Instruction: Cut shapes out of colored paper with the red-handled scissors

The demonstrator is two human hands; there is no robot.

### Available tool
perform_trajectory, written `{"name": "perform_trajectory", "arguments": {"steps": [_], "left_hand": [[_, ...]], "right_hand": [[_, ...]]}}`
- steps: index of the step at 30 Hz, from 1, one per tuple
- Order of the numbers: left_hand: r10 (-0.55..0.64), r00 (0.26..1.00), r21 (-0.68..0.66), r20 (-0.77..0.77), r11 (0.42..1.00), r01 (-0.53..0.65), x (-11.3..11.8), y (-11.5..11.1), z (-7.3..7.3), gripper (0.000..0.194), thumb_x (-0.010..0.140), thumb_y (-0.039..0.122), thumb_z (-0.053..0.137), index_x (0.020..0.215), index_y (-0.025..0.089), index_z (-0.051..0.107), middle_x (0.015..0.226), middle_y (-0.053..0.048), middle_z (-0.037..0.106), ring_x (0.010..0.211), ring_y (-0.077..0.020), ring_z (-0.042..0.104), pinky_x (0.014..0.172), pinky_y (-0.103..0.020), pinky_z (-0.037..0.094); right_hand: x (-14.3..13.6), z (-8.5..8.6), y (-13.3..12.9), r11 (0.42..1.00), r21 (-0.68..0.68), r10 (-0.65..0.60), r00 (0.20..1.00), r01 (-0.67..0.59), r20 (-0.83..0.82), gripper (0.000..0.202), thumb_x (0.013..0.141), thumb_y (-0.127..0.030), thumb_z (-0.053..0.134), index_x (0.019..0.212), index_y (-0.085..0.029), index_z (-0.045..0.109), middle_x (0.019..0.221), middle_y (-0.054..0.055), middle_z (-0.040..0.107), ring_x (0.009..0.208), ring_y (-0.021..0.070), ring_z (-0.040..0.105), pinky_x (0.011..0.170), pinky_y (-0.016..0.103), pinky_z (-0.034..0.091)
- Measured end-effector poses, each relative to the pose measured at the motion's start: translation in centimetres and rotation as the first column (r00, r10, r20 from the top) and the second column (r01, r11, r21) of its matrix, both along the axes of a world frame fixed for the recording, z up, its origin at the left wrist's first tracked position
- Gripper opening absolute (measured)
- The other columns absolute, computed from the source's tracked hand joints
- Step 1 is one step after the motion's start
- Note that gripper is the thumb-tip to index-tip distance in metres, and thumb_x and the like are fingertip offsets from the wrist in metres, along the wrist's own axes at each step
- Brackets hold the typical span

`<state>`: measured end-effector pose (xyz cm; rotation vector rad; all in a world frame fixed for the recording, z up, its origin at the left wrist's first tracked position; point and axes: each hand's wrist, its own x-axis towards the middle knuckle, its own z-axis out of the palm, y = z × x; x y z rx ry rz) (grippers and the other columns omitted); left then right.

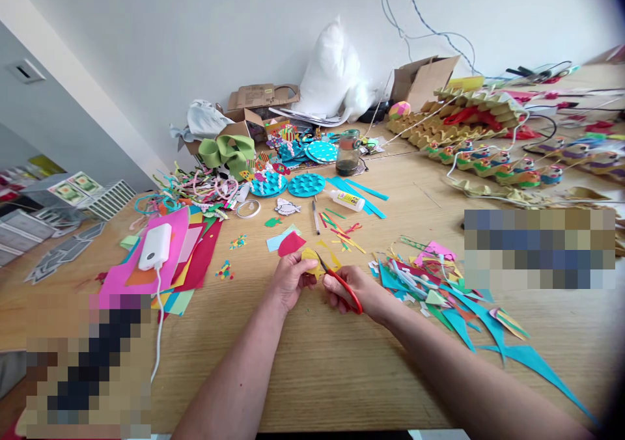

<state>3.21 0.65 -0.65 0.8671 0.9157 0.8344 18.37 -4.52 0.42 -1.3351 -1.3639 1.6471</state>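
Observation:
Between the fingers of my left hand (290, 278) is a small piece of yellow paper (309, 255). My right hand (359, 290) grips red-handled scissors (347, 286), whose blades point up and left and meet the yellow paper. A thin yellow scrap hangs beside the blades. Just beyond my left hand lie a red paper piece (291, 243) and a light blue one (277, 242). A pen (315, 219) and a white fish cutout (288, 207) rest farther back, with a small green fish (274, 221) nearby.
Coloured paper sheets (208, 258) and a white power bank (155, 246) with a cable lie left. Paper scraps (420, 284) spread right. Behind are a glue bottle (347, 199), blue scalloped discs (306, 185), a glass jar (348, 153) and egg cartons (420, 125).

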Motion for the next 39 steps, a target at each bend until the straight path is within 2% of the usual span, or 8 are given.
{"name": "perform_trajectory", "arguments": {"steps": [14, 30, 39], "left_hand": [[0.002, 1.000, -0.008, 0.017, 1.000, -0.002, -0.03, 0.05, -0.29, 0.020, 0.059, 0.025, 0.072, 0.069, 0.013, 0.060, 0.056, 0.002, 0.058, 0.040, -0.0062, 0.047, 0.037, -0.019, 0.036], [-0.003, 1.000, 0.006, 0.008, 1.000, 0.003, 0.12, -0.13, 0.24, 0.021, 0.058, 0.026, 0.071, 0.069, 0.012, 0.060, 0.054, 0.001, 0.057, 0.042, -0.0068, 0.048, 0.037, -0.018, 0.035], [-0.003, 1.000, 0.010, 0.029, 1.000, 0.003, 0.10, -0.06, 0.08, 0.019, 0.060, 0.025, 0.070, 0.069, 0.012, 0.060, 0.055, 0.001, 0.059, 0.041, -0.0069, 0.049, 0.036, -0.018, 0.036]], "right_hand": [[-0.02, -0.18, 0.14, 1.000, -0.005, -0.012, 1.000, 0.012, -0.012, 0.055, 0.066, -0.066, 0.062, 0.052, -0.013, 0.053, 0.040, -0.003, 0.050, 0.033, 0.0048, 0.041, 0.033, 0.016, 0.024], [-0.18, 0.18, 0.03, 1.000, -0.018, -0.012, 1.000, 0.011, -0.022, 0.054, 0.062, -0.067, 0.064, 0.056, -0.014, 0.053, 0.043, -0.003, 0.051, 0.035, 0.0060, 0.043, 0.035, 0.017, 0.025], [-0.11, -0.38, 0.11, 1.000, -0.006, -0.015, 1.000, 0.015, -0.019, 0.055, 0.064, -0.067, 0.063, 0.054, -0.014, 0.053, 0.043, -0.002, 0.051, 0.035, 0.0063, 0.044, 0.035, 0.017, 0.025]]}}
